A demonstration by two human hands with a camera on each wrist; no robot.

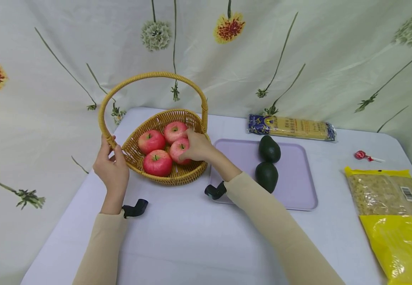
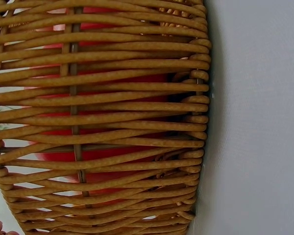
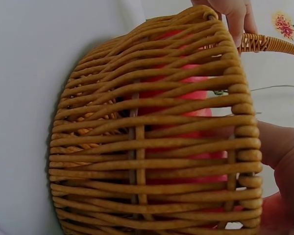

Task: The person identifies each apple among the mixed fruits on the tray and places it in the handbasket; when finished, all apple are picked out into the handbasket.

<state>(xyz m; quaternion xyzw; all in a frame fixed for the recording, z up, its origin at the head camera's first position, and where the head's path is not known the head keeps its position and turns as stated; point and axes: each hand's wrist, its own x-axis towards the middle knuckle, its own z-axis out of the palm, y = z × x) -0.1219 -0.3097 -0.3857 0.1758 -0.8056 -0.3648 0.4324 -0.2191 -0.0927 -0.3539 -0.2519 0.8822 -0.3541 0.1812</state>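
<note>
A wicker basket (image 1: 172, 181) with a tall arched handle (image 1: 156, 74) stands at the back left of the table, holding several red apples (image 1: 157, 162). My left hand (image 1: 112, 171) pinches the foot of the handle at the basket's left rim. Reaching in over the right rim, my right hand (image 1: 199, 146) grips the rightmost apple (image 1: 178, 149) between thumb and fingers. In the right wrist view the woven wall (image 3: 186, 147) hides most of that grip. The left wrist view shows mainly the basket's side (image 2: 103, 122), with red apples behind the weave.
Right of the basket lies a lilac tray (image 1: 298, 194) bearing two dark green avocados (image 1: 269, 149). Behind it is a long pack of noodles (image 1: 295, 127). A red lollipop (image 1: 360, 155) and a yellow-and-clear food bag (image 1: 391, 233) lie at the right. Floral cloth (image 1: 199, 43) hangs behind the table.
</note>
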